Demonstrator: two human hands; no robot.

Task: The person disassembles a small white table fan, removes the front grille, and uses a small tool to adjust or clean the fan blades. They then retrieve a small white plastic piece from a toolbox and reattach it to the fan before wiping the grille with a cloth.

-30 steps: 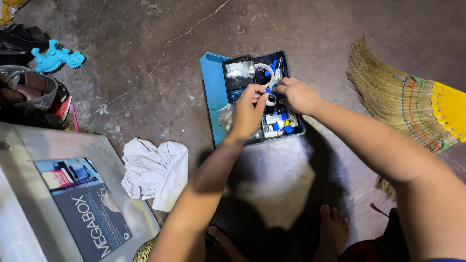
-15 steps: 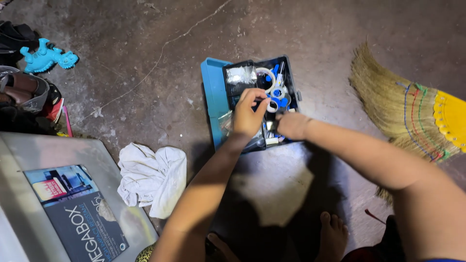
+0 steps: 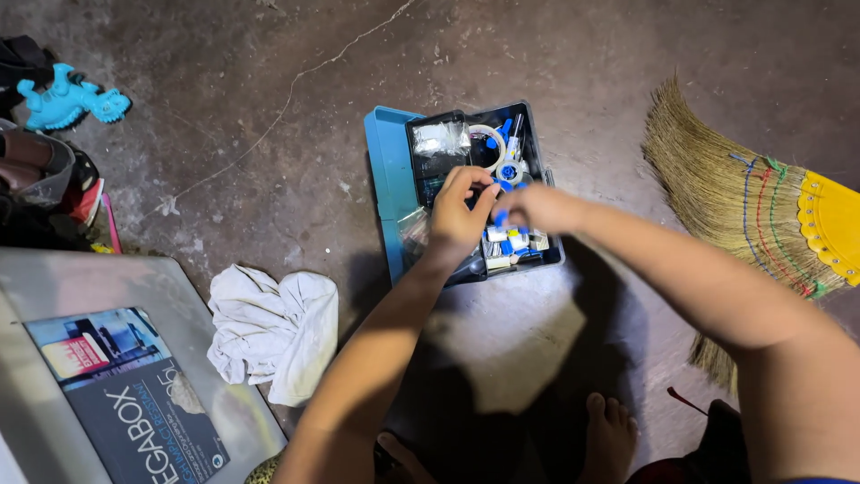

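The right hand [image 3: 542, 208] has drawn in beside the left hand [image 3: 459, 215]; both grips pinch small blue-and-white plastic parts [image 3: 509, 240] above the open, dark, blue-lidded plastic box [image 3: 385, 193] on the grey concrete floor [image 3: 224, 108]. What each holds is unclear.

Floor [image 3: 582, 63]: rough matt concrete. Box [image 3: 383, 179]: smooth blue plastic. Rag [image 3: 273, 332]: crumpled white cloth. Broom [image 3: 717, 188]: straw bristles.
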